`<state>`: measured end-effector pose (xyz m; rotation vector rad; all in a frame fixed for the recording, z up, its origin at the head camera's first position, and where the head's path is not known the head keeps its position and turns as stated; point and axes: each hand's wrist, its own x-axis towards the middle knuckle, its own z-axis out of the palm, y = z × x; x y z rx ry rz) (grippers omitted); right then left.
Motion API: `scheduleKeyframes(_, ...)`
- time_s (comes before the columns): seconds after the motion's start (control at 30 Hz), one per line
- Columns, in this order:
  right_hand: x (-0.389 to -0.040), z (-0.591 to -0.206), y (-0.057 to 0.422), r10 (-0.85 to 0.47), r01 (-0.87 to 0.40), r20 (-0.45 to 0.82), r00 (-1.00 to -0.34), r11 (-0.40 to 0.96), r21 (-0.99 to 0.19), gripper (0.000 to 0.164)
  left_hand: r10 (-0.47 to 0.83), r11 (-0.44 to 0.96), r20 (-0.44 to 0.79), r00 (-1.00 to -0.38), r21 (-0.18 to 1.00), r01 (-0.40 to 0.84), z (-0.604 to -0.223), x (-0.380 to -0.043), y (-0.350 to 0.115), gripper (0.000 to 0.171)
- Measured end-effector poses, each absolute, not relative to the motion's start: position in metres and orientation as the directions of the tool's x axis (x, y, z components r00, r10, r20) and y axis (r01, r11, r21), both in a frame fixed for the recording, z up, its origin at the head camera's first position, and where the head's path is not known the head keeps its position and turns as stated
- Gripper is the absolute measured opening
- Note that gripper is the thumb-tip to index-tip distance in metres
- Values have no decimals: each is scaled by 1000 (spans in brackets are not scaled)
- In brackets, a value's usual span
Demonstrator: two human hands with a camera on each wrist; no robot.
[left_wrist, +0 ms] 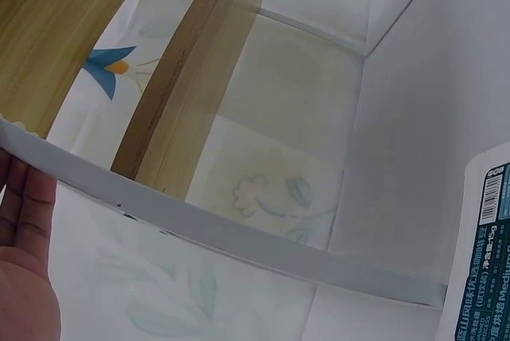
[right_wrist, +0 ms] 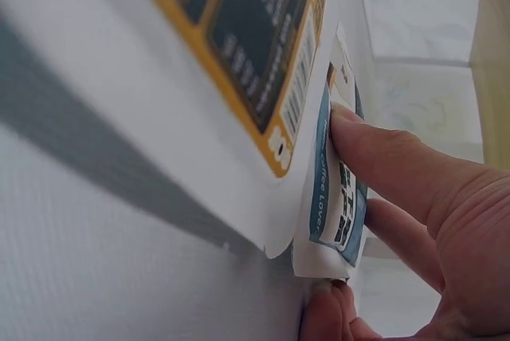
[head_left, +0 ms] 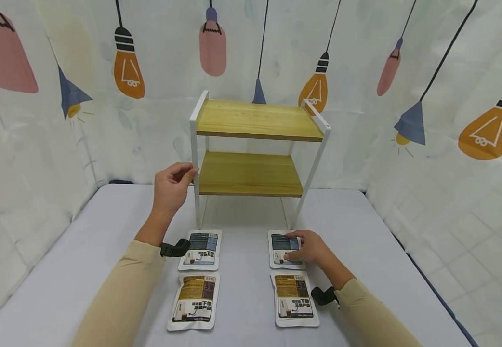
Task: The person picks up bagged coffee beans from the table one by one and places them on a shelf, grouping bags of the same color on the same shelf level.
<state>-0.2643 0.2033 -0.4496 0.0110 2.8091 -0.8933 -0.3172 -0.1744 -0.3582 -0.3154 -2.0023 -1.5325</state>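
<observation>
A two-tier shelf rack (head_left: 251, 185) with white metal sides and wooden boards stands at the back. My left hand (head_left: 173, 185) holds its left upright (left_wrist: 239, 229) with thumb and fingertips; in the left wrist view the fingers lie partly behind the frame. On the table, my right hand (head_left: 313, 248) grips the back-right blue-labelled coffee pouch (head_left: 279, 246), thumb on its face and fingers around its edges, as the right wrist view shows. That pouch (right_wrist: 319, 257) lies beside a yellow-labelled coffee pouch (right_wrist: 199, 118).
Another blue-labelled pouch (head_left: 200, 249) lies near the left wrist. Yellow-labelled pouches lie in front, one left (head_left: 194, 301) and one right (head_left: 295, 299). The white-covered table (head_left: 244, 289) meets a lamp-printed curtain (head_left: 164, 125) behind and at both sides.
</observation>
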Motion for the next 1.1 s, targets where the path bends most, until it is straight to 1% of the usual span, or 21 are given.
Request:
scheduleKeyframes(0.2,-265,-448,202,-49,67,-184,-982,815,-576,68,-160,322,569,-807,803,502,-356,-316,-175,23)
scheduleKeyframes(0.63,-264,-444,200,-65,43,-175,-982,834,-551,67,-139,319,619,-773,767,557,-359,-316,-178,24)
scheduleKeyframes(0.93,-264,-441,199,-59,41,-160,-985,828,-559,69,-142,325,606,-783,776,541,-357,-315,-176,21)
scheduleKeyframes(1.1,-261,-438,199,-63,41,-159,-985,816,-576,69,-141,338,599,-788,778,530,-349,-308,-172,20)
